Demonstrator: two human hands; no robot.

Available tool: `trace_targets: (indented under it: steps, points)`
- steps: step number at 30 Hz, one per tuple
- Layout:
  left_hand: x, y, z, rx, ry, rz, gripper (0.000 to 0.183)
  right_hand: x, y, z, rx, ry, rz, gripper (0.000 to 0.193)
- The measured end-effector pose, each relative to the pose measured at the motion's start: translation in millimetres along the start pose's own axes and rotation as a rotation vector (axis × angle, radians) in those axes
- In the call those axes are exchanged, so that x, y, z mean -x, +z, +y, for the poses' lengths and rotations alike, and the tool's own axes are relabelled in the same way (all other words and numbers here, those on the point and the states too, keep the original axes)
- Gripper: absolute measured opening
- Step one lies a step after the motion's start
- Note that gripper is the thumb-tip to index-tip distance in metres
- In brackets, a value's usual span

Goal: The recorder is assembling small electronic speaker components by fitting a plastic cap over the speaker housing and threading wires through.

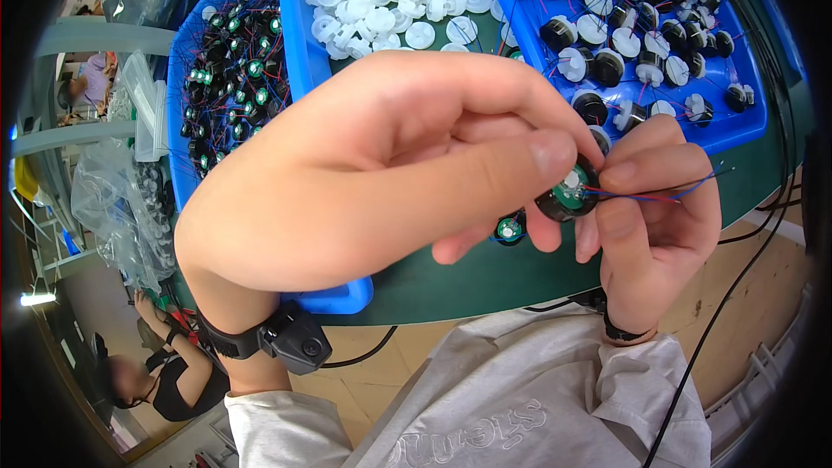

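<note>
Near the middle, my left hand [373,178] is closed, its thumb and fingers gripping a small round black component [568,195] with a green circuit board in its face. Red, blue and dark wires [641,198] run from that board to the right. My right hand [667,217] pinches these wires close to the board, and their loose ends stick out past its fingers. A second black component with a green board [510,228] lies on the green table [433,295], just below my left hand's fingers. The fingers hide part of the held component.
A blue bin [186,43] of wired green-board parts stands at left. White plastic discs [381,0] fill the middle bin, and black-and-white assemblies [607,69] the right one. Black cables [784,121] run down the right edge. Another person [186,373] sits far left.
</note>
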State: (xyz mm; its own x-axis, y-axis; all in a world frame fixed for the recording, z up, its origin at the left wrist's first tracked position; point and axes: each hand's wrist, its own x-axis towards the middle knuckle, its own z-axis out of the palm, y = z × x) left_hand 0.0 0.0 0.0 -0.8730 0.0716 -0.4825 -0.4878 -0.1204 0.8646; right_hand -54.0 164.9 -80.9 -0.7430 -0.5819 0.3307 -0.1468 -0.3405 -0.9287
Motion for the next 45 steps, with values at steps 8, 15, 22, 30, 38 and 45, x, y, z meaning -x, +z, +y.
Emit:
trace_targets:
  steps: [8,15,22,30,38,45]
  points:
    - [-4,21,-7,0.029,0.062,-0.057,0.031,12,-18,-13,0.03,0.001,0.028,0.022]
    - [-1,13,0,0.057,-0.076,-0.102,0.032,7,-12,-8,0.014,-0.026,0.076,0.022]
    - [2,3,-3,0.05,-0.144,-0.19,0.028,4,-8,-6,0.061,-0.048,0.094,0.022]
    - [3,11,15,0.051,-0.167,-0.242,0.03,0,-22,-19,0.091,-0.116,0.052,0.02]
    - [5,25,14,0.046,-0.164,-0.22,0.029,1,-32,-26,0.085,-0.177,0.02,0.017]
    - [-2,38,21,-0.018,-0.226,-0.231,0.029,3,-40,-28,0.068,-0.159,0.067,0.021]
